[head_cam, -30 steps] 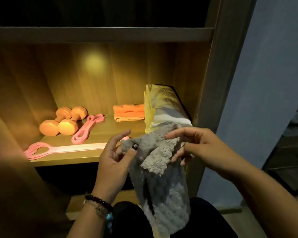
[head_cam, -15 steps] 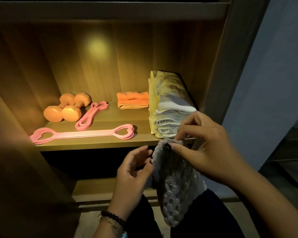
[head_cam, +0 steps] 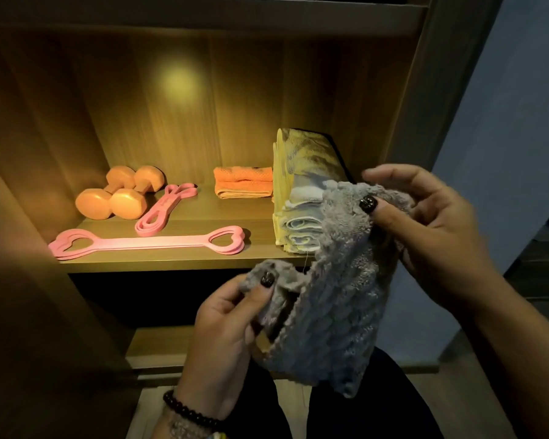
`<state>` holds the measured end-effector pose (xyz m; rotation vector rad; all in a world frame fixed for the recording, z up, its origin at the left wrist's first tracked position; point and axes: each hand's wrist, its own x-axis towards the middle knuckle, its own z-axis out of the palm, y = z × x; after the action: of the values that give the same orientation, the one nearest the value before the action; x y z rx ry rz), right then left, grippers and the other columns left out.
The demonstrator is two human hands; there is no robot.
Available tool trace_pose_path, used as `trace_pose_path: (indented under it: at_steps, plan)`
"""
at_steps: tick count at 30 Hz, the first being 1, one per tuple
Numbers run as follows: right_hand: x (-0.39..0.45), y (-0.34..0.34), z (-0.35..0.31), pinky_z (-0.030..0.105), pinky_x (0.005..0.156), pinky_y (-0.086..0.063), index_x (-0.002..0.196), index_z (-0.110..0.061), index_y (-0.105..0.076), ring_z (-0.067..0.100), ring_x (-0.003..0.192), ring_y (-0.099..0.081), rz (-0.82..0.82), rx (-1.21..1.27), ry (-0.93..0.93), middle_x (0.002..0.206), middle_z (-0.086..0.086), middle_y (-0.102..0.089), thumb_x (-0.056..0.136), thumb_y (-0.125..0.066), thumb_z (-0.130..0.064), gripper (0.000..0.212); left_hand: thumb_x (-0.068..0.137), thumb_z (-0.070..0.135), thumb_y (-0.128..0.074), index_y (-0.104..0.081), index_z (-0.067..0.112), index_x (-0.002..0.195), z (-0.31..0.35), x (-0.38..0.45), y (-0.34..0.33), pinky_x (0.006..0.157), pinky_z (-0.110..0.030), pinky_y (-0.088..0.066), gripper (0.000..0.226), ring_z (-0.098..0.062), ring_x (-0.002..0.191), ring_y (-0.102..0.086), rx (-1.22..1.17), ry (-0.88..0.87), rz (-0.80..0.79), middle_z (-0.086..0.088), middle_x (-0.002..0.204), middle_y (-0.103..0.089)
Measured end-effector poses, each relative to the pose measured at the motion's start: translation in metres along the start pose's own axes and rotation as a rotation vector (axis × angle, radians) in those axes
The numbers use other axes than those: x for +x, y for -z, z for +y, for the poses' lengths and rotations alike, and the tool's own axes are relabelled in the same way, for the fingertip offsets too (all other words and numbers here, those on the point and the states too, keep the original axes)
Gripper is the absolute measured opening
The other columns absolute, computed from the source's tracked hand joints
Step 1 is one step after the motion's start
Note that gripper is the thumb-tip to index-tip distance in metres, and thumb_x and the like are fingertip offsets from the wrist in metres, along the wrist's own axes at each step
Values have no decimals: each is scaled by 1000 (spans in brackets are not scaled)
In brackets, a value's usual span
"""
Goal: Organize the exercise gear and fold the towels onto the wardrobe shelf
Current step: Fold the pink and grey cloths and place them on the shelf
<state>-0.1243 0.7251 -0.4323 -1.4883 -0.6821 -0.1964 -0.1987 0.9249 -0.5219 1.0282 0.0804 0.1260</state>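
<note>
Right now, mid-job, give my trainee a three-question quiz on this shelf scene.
1. True or false: both hands pinch the grey towel.
2. Which lies nearest the shelf's front edge: A) dumbbells B) long pink band C) orange towel?
3. Fill in: the tall stack of folded towels stands to the ___ of the orange towel.

Key: 1 true; 2 B; 3 right.
</note>
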Motion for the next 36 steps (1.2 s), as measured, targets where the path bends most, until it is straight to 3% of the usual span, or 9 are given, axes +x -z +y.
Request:
trace_pose_path:
  at_steps: [2,5,7,10,13,17,22,31,36]
  plan:
    - [-2,-5,-6,28,75,-57,92,-24,-71,15,85,-66,-62,-93,24,93,-3,-70,83,-71,-23,10,68,29,-78,-74,8,96,17,-6,-15,69,-28,-56,35,-26,91,-71,48,-68,-3,-17,101,-73]
    - [-10,-16,-15,22,64,-52,82,-23,-70,10,74,-63,-148,-55,42,81,-6,-68,81,-72,-23,1,63,28,-73,-76,7,91,27,-11,-23,57,-23,-54,35,-19,74,-72,-2,-61,43,-14,88,-74]
    - [-17,-22,-22,21,58,-50,78,-22,-68,9,68,-60,-186,24,43,75,-6,-65,78,-76,-27,9,67,21,-69,-76,5,88,30,-14,-28,57,-23,-55,28,-20,72,-72,-131,15,-5,-16,85,-74]
    - [-23,-30,-26,19,55,-49,78,-17,-66,7,64,-59,-255,40,2,71,-3,-64,77,-76,-25,13,66,15,-65,-76,7,73,32,-16,-35,45,-15,-48,15,-11,48,-64,-109,18,-10,-9,60,-68]
    - [-24,-38,-20,20,60,-50,80,-11,-68,10,67,-63,-236,-71,-49,77,3,-69,78,-71,-19,9,61,18,-71,-76,6,91,31,-11,-38,53,-24,-54,33,-19,65,-70,-24,10,37,-18,84,-73]
    - [-29,-47,-10,22,60,-52,79,-17,-71,8,67,-66,-115,-202,-63,76,-4,-72,77,-74,-12,6,65,11,-69,-72,-1,99,32,-11,-36,45,-18,-50,36,-14,52,-66,-51,-2,67,-15,71,-71]
    - [-32,-53,-2,36,62,-56,73,-17,-72,13,67,-68,-31,-267,-60,72,-4,-72,71,-76,-18,5,71,16,-66,-71,3,104,30,-14,-30,60,-23,-56,36,-24,82,-73,3,-44,92,-18,96,-74]
    - [-30,-54,8,17,59,-50,71,-18,-72,4,64,-65,84,-236,-70,70,-6,-71,72,-76,-19,5,64,28,-77,-74,20,104,32,-17,-28,71,-21,-54,41,-16,94,-71,66,-109,-76,-8,103,-74]
    - [-22,-51,20,16,57,-47,70,-14,-71,4,61,-61,17,-167,-150,69,0,-70,73,-76,-16,7,66,12,-76,-75,18,99,29,-11,-24,73,-23,-57,34,-16,95,-71,288,-182,-15,-2,99,-75]
